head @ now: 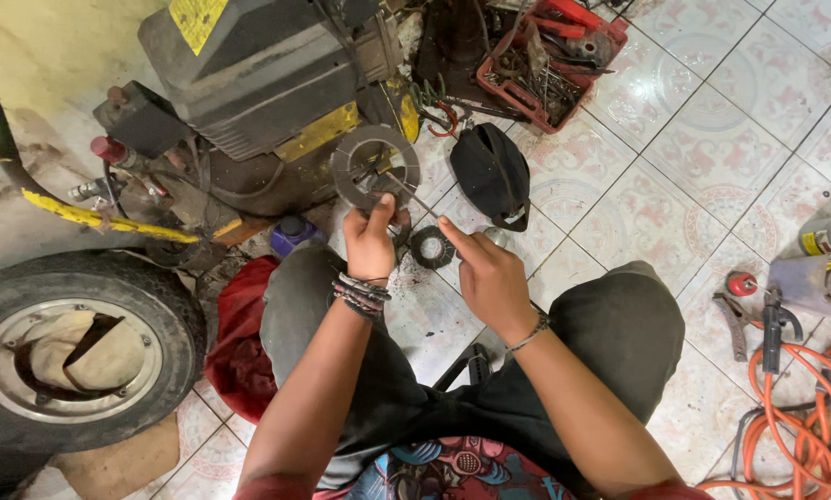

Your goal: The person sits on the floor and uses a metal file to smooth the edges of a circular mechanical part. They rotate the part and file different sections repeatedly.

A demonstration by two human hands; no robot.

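Observation:
My left hand (371, 239) holds up a flat grey metal ring plate (374, 168) by its lower edge, thumb on the front. My right hand (486, 267) grips a thin metal rod tool (415, 197) whose tip reaches into the ring's centre hole. A smaller dark round disc (431, 247) lies on the tiled floor between the hands. Both wrists wear bracelets. My knees in grey trousers sit below the hands.
A black and yellow machine (258, 83) stands ahead, a small wheel with tyre (73, 347) at left, a red cloth (239, 343) by my left knee. A black cap (492, 171), a red tool tray (549, 60), orange cable (804, 407) and clamps (753, 319) lie at right.

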